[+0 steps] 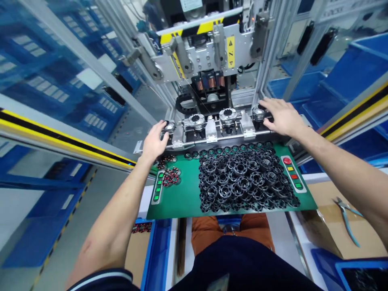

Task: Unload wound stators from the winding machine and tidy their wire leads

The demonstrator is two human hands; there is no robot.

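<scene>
My left hand [154, 140] reaches to the leftmost holder of a machine's fixture bar. Its fingers and thumb curl around a black stator core [166, 123] seated there, partly hidden by the fingers. At the rightmost holder, my right hand [282, 116] has thumb and fingers around another stator core [260, 108], mostly covered. Between the hands, two metal holders [196, 120] [228, 116] each carry a black slotted ring. Stacked black stator cores [241, 178] fill much of the green work mat [184, 198] in front of me.
Wound cores with red parts [171, 176] lie at the mat's left, near a green button panel [157, 187]. Another button panel [293, 173] is at right. Overhead hangs the winding head [203, 56]. Pliers [345, 214] rest on cardboard. Blue bins [160, 250] stand below.
</scene>
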